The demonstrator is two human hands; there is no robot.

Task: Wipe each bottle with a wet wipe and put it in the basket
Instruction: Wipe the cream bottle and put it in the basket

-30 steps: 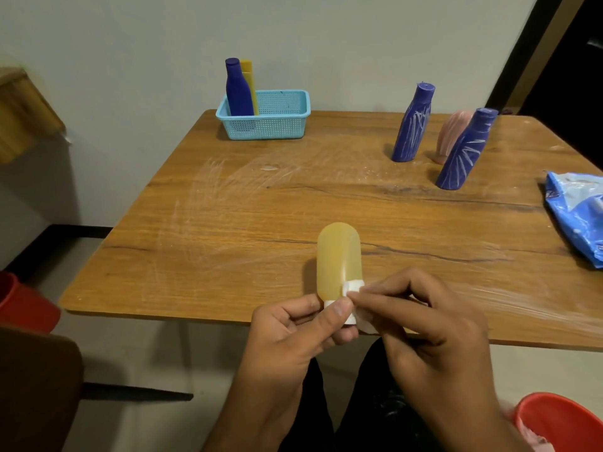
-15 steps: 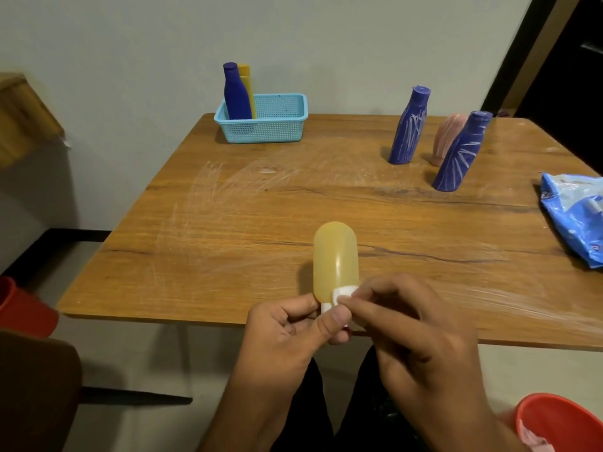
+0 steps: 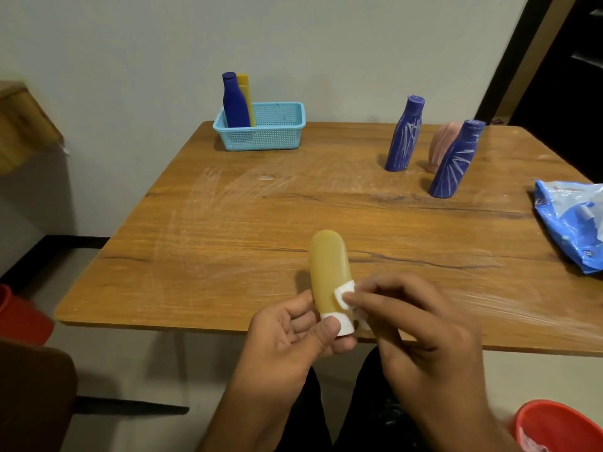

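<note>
Nearest to us, our left hand (image 3: 293, 334) grips the white cap end of a translucent amber bottle (image 3: 329, 269), thumb across the cap, so the bottle stands cap-down with its rounded base pointing up, just over the near edge of the counter (image 3: 228, 223). Our right hand (image 3: 421, 324) pinches a small folded white wet wipe (image 3: 345, 292) and presses it against the bottle's lower right side, just above the cap. Low at the right corner sits part of a red tub (image 3: 561, 425), and a second red container (image 3: 19, 318) shows at the left edge.

Further out on the right, a crumpled blue plastic pack (image 3: 571, 223) lies on the counter. Beyond it stand two dark blue bottles with white streaks, a nearer one (image 3: 455, 161) and a farther one (image 3: 404, 135), with a pink bottle (image 3: 442, 143) between and behind them.

At the far edge, against the wall, a light blue basket (image 3: 270, 135) holds a plain dark blue bottle (image 3: 233, 102) upright in its left end, with a yellow bottle (image 3: 245, 93) just behind it.
</note>
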